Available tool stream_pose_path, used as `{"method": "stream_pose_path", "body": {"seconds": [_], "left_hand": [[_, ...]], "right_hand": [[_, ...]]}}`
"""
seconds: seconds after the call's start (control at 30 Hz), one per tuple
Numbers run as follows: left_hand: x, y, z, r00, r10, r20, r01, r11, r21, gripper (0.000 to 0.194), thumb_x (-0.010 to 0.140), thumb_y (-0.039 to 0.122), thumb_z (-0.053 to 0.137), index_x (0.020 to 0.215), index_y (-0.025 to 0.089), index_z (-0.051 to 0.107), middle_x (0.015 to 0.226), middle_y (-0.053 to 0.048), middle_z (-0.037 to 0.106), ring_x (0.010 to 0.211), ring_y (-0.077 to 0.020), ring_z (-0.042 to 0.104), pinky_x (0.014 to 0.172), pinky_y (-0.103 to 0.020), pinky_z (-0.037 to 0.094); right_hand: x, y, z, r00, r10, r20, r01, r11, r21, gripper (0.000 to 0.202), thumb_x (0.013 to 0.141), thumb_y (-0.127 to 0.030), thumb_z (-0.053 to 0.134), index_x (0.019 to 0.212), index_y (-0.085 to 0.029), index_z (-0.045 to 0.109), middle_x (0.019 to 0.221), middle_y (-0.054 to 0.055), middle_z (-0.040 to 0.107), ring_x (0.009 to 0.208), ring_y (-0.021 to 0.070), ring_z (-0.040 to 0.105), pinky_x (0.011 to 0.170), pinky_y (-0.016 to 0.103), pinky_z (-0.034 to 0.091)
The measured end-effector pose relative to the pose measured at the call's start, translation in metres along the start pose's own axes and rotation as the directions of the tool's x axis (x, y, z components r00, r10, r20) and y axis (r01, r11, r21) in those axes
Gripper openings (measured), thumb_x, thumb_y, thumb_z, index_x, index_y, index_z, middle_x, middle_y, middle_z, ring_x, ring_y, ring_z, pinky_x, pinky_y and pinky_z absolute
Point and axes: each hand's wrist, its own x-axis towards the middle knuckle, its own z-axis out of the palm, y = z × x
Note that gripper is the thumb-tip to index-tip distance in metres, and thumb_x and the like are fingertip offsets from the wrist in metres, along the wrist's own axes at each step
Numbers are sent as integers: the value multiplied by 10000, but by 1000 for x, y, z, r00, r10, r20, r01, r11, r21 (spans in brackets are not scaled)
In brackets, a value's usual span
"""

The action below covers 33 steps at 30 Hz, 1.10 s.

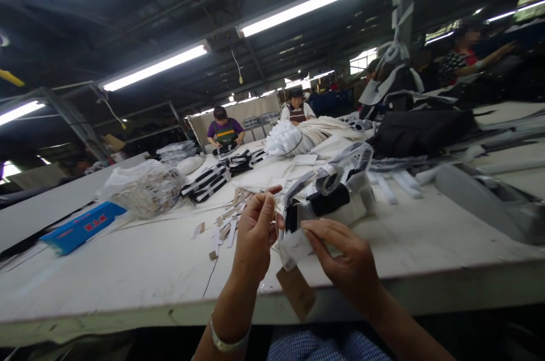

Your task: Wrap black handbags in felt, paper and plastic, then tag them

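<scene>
My left hand [258, 233] is closed, its thumb and forefinger pinching a thin pale string. A brown cardboard tag [296, 292] hangs below and between my hands, over the table's front edge. To the right, my right hand [343, 253] has its thumb and fingers pressed together beside a translucent strip; what lies between the fingertips is too small to tell. Just beyond my hands sits a bundle of black and white pieces [327, 200] with clear wrapping. Loose brown and white tags [230, 219] are scattered to the left of it.
On the white table [140, 270] are a blue box [85, 227], a clear bag of tags [149, 191], black-and-white strips [213, 179], a white bundle [287, 139] and black fabric [421, 131]. A grey piece [485, 202] lies right. Several people are farther back.
</scene>
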Motion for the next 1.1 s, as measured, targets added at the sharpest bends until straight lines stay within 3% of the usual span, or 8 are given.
{"method": "stream_pose_path", "body": {"seconds": [0.17, 0.37, 0.5, 0.63, 0.83, 0.93, 1.03, 1.1], "left_hand": [[4, -9, -1, 1000, 12, 18, -12, 999, 36, 269, 931, 438, 610, 969, 172, 601, 728, 20, 584, 424, 5, 271, 374, -131, 163], [7, -17, 7, 996, -80, 40, 82, 995, -52, 289, 929, 427, 618, 1084, 183, 631, 760, 24, 581, 407, 26, 241, 359, -120, 144], [9, -23, 9, 993, -100, 57, 104, 992, -69, 269, 939, 412, 608, 1089, 193, 648, 772, 13, 601, 419, 25, 234, 368, -107, 155], [11, -29, 2, 995, -91, 26, 93, 994, -52, 242, 925, 410, 628, 905, 168, 631, 1048, -45, 645, 437, 38, 238, 360, -113, 152], [14, -32, -13, 992, -111, -57, 107, 992, -71, 325, 908, 446, 648, 1078, 169, 644, 657, 47, 472, 486, -19, 250, 403, -115, 176], [15, -31, -16, 995, -89, -39, 84, 989, -118, 287, 916, 400, 650, 1066, 155, 644, 671, 37, 507, 490, -22, 207, 417, -122, 180], [13, -29, -17, 999, -41, 8, 41, 988, -150, 201, 910, 354, 661, 933, 156, 633, 1002, -60, 658, 482, -2, 213, 404, -142, 174], [10, -28, -17, 998, -11, 58, 21, 985, -172, 186, 909, 331, 659, 858, 161, 604, 1186, -88, 644, 469, 9, 226, 396, -155, 171]], "right_hand": [[-7, -4, -2, 976, 163, 143, -183, 974, 135, 217, 950, -214, 589, 1123, -257, 713, 1121, 18, 730, 1059, 172, 674, 956, 291, 533], [-17, 7, 7, 816, 348, 461, -505, 817, 277, 444, 891, -369, 683, 1322, -304, 603, 1346, 18, 625, 1262, 218, 561, 1087, 366, 438], [-18, 18, 14, 724, 364, 586, -613, 730, 303, 369, 866, -353, 711, 1227, -290, 678, 1204, 22, 694, 1134, 219, 628, 1014, 351, 463], [-18, 26, 17, 678, 370, 635, -683, 637, 358, 216, 855, -363, 712, 994, -208, 770, 949, 42, 714, 932, 202, 660, 882, 318, 494], [-20, 34, 20, 644, 486, 590, -764, 439, 473, 316, 823, -427, 743, 1048, -204, 747, 921, 36, 674, 893, 167, 629, 832, 281, 501], [-21, 36, 20, 569, 513, 643, -818, 267, 510, 521, 778, -443, 788, 1236, -227, 669, 846, 5, 640, 742, 116, 597, 686, 228, 497], [-20, 36, 17, 453, 530, 717, -875, 112, 471, 546, 776, -451, 793, 1259, -236, 658, 789, -7, 629, 644, 80, 548, 564, 170, 435], [-18, 34, 15, 379, 562, 735, -896, 23, 444, 503, 793, -440, 782, 1249, -262, 667, 937, 33, 686, 723, 92, 583, 570, 155, 442]]}}
